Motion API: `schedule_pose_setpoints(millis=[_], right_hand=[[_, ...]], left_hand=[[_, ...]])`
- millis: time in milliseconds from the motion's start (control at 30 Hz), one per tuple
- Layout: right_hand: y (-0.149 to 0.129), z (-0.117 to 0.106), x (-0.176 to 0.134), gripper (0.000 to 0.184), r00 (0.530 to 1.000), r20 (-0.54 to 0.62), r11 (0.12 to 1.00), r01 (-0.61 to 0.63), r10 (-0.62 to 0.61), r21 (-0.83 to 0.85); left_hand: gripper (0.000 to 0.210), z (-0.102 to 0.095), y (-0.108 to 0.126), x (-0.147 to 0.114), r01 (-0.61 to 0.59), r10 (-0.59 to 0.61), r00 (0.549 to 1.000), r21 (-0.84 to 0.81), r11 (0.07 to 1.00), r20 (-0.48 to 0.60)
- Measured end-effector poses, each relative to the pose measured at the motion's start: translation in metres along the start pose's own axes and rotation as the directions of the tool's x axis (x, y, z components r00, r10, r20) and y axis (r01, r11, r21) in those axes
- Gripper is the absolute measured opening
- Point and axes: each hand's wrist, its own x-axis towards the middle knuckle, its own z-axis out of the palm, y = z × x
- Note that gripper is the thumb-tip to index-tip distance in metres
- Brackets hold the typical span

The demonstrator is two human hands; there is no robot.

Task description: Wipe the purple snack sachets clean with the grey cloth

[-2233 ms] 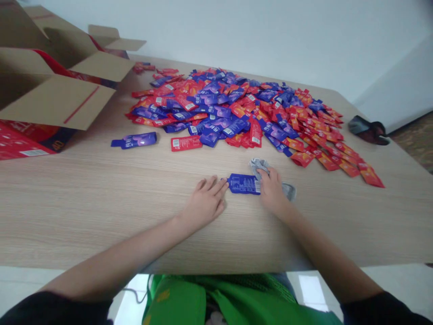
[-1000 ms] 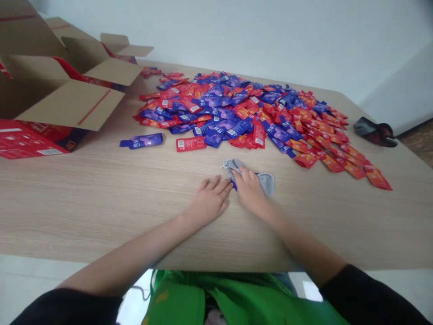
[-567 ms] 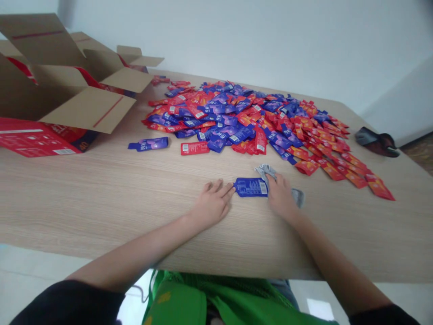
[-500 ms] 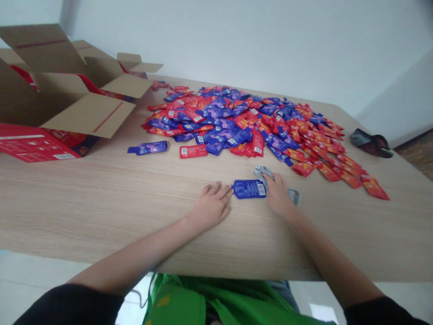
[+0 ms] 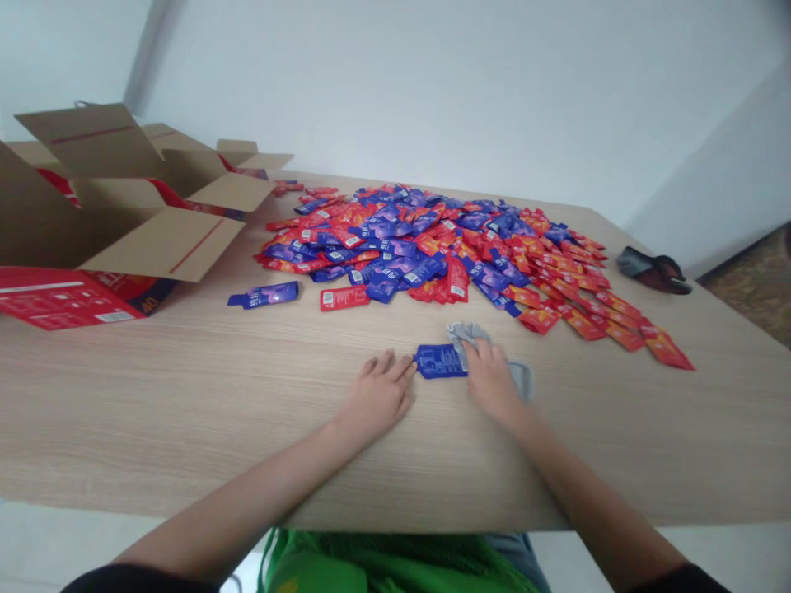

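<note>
A blue sachet with white print lies flat on the table, its narrow neck pointing left. My left hand rests on the tabletop with fingers stretched out, the fingertips touching that neck. Bunched under the fingers of my right hand is a grey cloth, pressed over the sachet's right end and hiding it. Part of the cloth also sticks out on the right side of this hand. Beyond both hands spreads a large heap of red and blue sachets.
Open cardboard boxes with red printed sides stand at the left. A single blue sachet and a red one lie before the heap. At the far right is a dark, curved object. The wooden table meets a white wall behind.
My right hand has moved the cloth left, onto the sachet's right end, covering its barcode. My left hand keeps its place at the neck. The whole view has tilted slightly upward.
</note>
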Motion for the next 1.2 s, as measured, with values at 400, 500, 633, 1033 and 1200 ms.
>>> schedule_pose_setpoints(millis=[400, 500, 633, 1033, 1200], right_hand=[[0.017, -0.050, 0.053, 0.056, 0.996, 0.021, 0.937, 0.070, -0.082, 0.341], [0.003, -0.039, 0.084, 0.077, 0.938, 0.215, 0.862, 0.136, -0.270, 0.489], [0.000, -0.026, 0.111, 0.047, 0.881, 0.332, 0.837, 0.117, -0.336, 0.535], [0.030, -0.056, 0.284, 0.035, 0.919, 0.030, 0.842, 0.347, -0.393, 0.414], [0.038, -0.045, 0.374, 0.041, 0.918, 0.035, 0.889, 0.371, -0.394, 0.268]], left_hand=[[0.069, -0.042, -0.043, 0.087, 0.209, -0.194, 0.975, -0.147, 0.967, 0.107], [0.051, -0.038, -0.047, 0.098, 0.164, -0.138, 0.971, -0.125, 0.979, 0.193], [0.028, -0.036, -0.056, 0.099, 0.040, 0.030, 0.959, -0.238, 0.970, 0.283], [0.049, -0.084, -0.148, 0.241, 0.050, -0.039, 0.993, 0.096, 0.994, -0.115], [0.051, -0.093, -0.208, 0.319, 0.078, -0.060, 0.985, 0.102, 0.992, -0.161]])
